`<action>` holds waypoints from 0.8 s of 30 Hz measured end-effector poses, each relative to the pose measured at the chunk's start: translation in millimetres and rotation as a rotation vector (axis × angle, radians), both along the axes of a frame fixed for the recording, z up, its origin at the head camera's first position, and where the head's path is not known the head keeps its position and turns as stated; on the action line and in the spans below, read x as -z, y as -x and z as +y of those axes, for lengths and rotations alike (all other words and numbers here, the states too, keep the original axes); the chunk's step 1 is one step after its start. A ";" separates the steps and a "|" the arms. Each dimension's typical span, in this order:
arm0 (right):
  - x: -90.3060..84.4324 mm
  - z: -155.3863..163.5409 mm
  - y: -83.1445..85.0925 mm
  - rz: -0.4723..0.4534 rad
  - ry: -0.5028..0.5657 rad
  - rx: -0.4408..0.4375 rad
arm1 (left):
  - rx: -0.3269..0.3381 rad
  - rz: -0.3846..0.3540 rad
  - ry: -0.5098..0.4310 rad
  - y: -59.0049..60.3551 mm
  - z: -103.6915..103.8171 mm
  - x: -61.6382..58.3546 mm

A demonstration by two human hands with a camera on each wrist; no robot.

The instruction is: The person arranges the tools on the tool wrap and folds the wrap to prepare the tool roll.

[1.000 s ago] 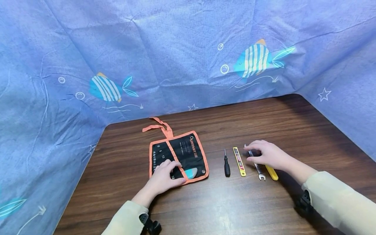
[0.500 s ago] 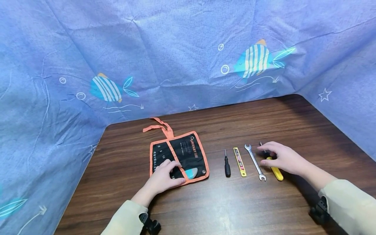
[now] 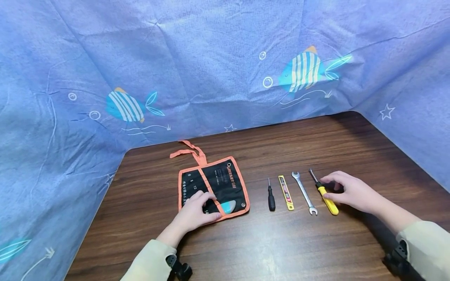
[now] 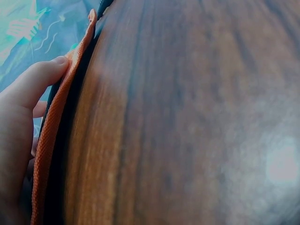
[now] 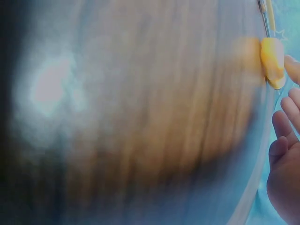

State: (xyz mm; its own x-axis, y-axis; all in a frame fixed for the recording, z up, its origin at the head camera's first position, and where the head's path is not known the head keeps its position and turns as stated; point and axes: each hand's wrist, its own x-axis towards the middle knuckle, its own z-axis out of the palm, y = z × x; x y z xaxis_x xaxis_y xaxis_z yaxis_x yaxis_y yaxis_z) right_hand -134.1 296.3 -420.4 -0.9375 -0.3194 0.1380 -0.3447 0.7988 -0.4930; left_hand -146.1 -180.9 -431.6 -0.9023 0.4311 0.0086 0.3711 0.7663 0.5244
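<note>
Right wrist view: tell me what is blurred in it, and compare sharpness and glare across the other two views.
Right wrist: table badly smeared, pale glare at left; yellow-handled screwdriver and right hand soft. Left wrist: wood grain blurred, glare at right; left hand and tool roll edge clearer. Head: sharp, faint sheen near front, edges bowed.

A makeshift recording corner, likely in a home: a dark wood-grain worktop (image 3: 281, 242) is walled behind and on both sides by a blue fish-print bedsheet (image 3: 211, 58) hung as backdrop.
</note>
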 end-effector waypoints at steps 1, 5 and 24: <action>0.4 0.4 -0.3 0.002 -0.001 0.003 | 0.000 -0.002 -0.001 -0.1 0.1 -0.2; 0.7 2.0 -1.6 -0.003 -0.008 0.021 | -0.002 -0.008 0.000 -0.3 0.2 -0.8; 0.9 -3.2 -5.5 -0.028 0.019 0.037 | 0.006 -0.010 -0.007 -0.5 -1.7 -3.0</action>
